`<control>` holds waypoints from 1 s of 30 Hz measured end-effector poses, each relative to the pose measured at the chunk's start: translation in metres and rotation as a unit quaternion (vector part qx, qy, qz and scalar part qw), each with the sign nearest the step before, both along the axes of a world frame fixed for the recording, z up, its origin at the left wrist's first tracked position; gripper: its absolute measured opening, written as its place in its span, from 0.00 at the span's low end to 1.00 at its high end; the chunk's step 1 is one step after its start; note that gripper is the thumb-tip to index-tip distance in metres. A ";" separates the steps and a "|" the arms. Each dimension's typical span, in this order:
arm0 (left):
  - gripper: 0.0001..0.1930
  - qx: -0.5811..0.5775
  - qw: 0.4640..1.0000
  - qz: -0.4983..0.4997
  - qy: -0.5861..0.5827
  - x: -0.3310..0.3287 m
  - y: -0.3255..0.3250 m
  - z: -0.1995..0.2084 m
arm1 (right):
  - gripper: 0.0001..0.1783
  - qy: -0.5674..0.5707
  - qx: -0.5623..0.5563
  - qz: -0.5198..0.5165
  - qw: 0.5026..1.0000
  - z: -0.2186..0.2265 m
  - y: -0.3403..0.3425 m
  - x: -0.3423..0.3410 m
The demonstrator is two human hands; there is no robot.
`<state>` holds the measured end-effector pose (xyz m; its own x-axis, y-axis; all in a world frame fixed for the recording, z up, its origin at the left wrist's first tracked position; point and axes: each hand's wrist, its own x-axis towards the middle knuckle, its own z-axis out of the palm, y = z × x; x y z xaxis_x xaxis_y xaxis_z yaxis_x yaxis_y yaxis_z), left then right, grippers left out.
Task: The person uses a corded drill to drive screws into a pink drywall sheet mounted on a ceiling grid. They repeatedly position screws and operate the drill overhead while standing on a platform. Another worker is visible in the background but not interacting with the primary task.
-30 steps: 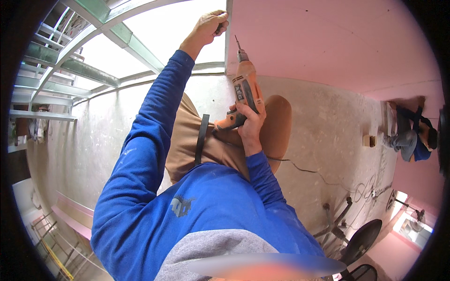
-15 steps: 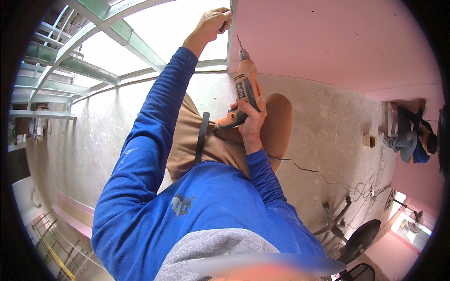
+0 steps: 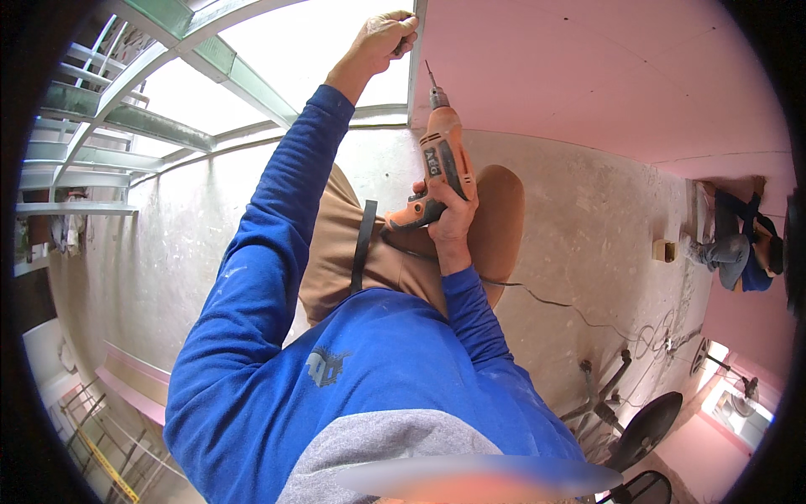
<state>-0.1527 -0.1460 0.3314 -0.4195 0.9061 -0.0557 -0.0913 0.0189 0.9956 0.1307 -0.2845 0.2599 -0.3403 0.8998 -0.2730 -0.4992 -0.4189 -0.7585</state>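
Observation:
An orange and black corded drill (image 3: 445, 160) is held in my right hand (image 3: 453, 210), with my fingers wrapped round its handle. Its thin bit points up and away, close to the edge of the pink wall panel (image 3: 579, 76). My left arm reaches far forward, and my left hand (image 3: 388, 38) is closed at the panel's left edge, beside the metal stud. A small dark thing shows under the left fingers; what it is I cannot make out. The drill bit stands apart from the left hand.
Metal stud framing (image 3: 159, 126) stands at the left. The drill's cord (image 3: 546, 298) trails right over the bare floor (image 3: 579, 218) to tangled cable. A co-worker (image 3: 743, 244) crouches far right near a small box (image 3: 664, 250). A black fan (image 3: 646, 428) is at lower right.
Almost nothing differs. The view has shifted very slightly; both hands and the drill keep their places.

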 end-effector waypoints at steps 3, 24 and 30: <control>0.15 0.004 1.000 -0.002 -0.009 0.000 0.000 -0.001 | 0.42 -0.010 -0.004 0.012 1.000 -0.002 0.001 -0.001; 0.13 0.016 0.999 -0.010 -0.033 -0.005 0.001 -0.006 | 0.33 -0.007 0.005 -0.020 1.000 -0.014 0.003 -0.012; 0.14 0.009 1.000 -0.012 -0.025 -0.003 0.001 -0.003 | 0.38 -0.027 0.016 -0.041 0.999 -0.015 0.000 -0.017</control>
<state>-0.1558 -0.1455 0.3279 -0.3939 0.9173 -0.0592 -0.1401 0.0038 0.9901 0.1136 -0.2842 0.2453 -0.2514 0.9327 -0.2588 -0.4888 -0.3531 -0.7978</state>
